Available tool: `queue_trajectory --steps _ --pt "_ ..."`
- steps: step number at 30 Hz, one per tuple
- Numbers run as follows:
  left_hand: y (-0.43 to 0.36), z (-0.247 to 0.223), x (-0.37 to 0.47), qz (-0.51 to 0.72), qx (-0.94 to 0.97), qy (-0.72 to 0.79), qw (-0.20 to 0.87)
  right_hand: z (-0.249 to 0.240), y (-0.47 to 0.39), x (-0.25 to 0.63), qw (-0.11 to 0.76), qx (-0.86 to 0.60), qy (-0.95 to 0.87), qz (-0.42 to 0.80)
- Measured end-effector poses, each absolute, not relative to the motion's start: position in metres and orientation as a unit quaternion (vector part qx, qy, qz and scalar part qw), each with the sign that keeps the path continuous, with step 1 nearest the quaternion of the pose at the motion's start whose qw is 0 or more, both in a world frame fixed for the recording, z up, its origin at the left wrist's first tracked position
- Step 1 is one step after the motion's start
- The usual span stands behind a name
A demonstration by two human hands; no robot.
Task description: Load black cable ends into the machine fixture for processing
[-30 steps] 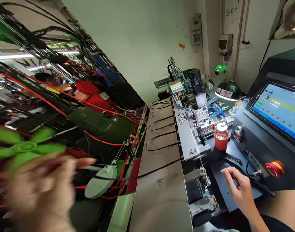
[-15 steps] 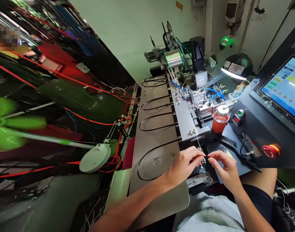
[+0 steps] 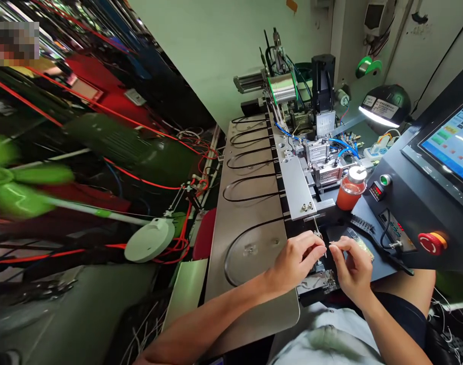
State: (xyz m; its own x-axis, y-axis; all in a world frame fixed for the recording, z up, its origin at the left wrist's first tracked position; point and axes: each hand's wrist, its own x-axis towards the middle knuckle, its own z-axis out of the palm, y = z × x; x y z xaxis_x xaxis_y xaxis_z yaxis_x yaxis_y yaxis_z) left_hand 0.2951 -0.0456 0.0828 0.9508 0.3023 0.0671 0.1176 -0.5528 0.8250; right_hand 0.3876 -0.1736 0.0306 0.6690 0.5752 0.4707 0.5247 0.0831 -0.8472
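Observation:
My left hand point(image 3: 299, 257) is closed in a pinch over the near end of the machine's rail. What its fingertips hold is too small to make out. Just to its right, my right hand point(image 3: 352, 267) also pinches, with a tiny pale tip at its fingers that I cannot name. A narrow gap separates the two sets of fingertips. The nearest black cable loop point(image 3: 235, 238) curves over the metal table point(image 3: 231, 309) and passes out of sight behind my left forearm. Beneath my hands sits a small metal fixture point(image 3: 317, 284).
A jar of red liquid point(image 3: 349, 195), a black brush point(image 3: 362, 223) and a clear packet point(image 3: 362, 246) lie right of the rail. Beyond are a lamp point(image 3: 385, 104), a wire spool point(image 3: 283, 88), a touchscreen point(image 3: 454, 137) and a red stop button point(image 3: 432, 244). A green fan point(image 3: 22, 177) stands left.
My fingertips have drawn slightly apart, and the dark bit between them no longer shows. The whole view has shifted a little, with the machine now farther right.

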Motion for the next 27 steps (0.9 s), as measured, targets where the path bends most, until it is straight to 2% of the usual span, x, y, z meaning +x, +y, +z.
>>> queue_trajectory --steps 4,10,17,27 --pt "-0.050 0.084 0.295 0.074 0.839 0.151 0.517 0.023 -0.163 0.374 0.624 -0.665 -0.404 -0.072" --pt "-0.034 0.079 0.296 0.066 0.878 0.193 0.432 0.026 -0.171 0.388 0.586 -0.703 -0.403 0.015" --pt "-0.027 0.066 0.301 -0.001 0.922 0.215 0.321 0.019 -0.181 0.401 0.579 -0.743 -0.333 0.035" --pt "-0.028 0.068 0.307 -0.025 0.923 0.233 0.306 0.009 -0.179 0.402 0.576 -0.745 -0.330 0.069"
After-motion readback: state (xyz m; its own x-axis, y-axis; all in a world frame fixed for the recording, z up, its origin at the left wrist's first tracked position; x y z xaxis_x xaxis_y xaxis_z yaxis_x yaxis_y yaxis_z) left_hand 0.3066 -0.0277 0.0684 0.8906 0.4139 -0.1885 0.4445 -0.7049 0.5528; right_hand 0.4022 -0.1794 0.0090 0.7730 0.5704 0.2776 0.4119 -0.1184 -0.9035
